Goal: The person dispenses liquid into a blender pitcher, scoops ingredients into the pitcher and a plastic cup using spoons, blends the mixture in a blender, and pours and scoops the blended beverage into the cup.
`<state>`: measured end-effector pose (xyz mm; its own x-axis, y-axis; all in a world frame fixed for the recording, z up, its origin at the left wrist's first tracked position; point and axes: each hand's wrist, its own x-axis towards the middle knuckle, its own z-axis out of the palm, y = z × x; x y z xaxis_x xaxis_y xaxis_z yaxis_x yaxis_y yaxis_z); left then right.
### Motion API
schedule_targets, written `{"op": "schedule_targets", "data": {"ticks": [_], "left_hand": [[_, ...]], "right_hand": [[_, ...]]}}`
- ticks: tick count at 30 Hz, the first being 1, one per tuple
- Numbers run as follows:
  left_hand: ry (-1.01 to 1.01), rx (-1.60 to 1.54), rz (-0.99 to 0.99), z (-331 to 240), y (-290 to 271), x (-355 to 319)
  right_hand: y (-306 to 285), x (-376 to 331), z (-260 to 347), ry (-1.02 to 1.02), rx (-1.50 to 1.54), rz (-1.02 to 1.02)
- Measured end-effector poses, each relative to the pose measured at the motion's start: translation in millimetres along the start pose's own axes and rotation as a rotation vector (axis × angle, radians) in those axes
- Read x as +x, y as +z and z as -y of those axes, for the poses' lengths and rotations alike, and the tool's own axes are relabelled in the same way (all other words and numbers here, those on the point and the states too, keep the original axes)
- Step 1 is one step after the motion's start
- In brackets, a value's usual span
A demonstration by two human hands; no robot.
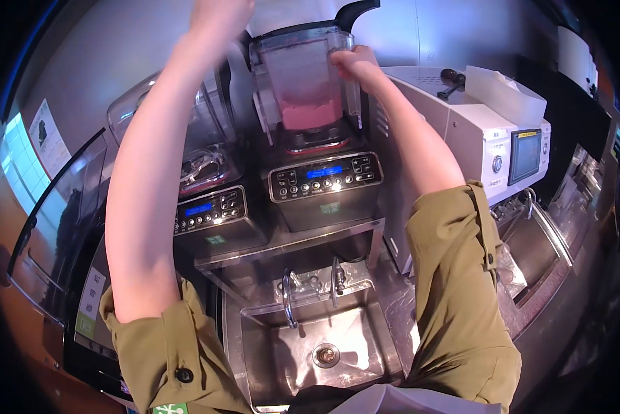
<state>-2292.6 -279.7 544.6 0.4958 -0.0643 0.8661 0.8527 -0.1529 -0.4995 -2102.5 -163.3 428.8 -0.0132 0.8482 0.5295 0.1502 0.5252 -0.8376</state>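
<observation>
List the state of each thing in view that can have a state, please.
Clear plastic blender jar: seated on its base, pink mix inside, lid on.
Right hand: fingers gripping the jar's side.
Left hand: raised, partly out of view.
Steel sink: empty, no water running.

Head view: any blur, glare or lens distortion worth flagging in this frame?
Head view: strong fisheye bending, with a dark vignette at the rim; the left hand is motion-blurred and cut by the top edge; the right hand on the blender jar is sharper; glare washes the steel sink wall; blender displays glow blue.
</observation>
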Motion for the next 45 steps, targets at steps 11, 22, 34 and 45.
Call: {"op": "schedule_targets", "data": {"ticks": [11,22,34,45], "left_hand": [[-0.105,-0.223,0.546,-25.0,-40.1,4.1],[-0.262,-1.162,0.788,-276.7,-246.5,-146.7],[-1.276,-0.916,0.182,-228.9,-342.0,-211.6],[-0.998,-0.619,1.313,-336.4,-328.0,-498.2]], "right_hand": [[-45.2,-267.7,20.9,-0.41,0.117,-0.574],[-40.1,-538.2,-25.6,0.241,-0.095,-0.485],[-45.9,-643.3,-22.8,0.113,-0.249,-0.508],[-137.5,-753.0,63.0,0.274,-0.769,-0.792]]}}
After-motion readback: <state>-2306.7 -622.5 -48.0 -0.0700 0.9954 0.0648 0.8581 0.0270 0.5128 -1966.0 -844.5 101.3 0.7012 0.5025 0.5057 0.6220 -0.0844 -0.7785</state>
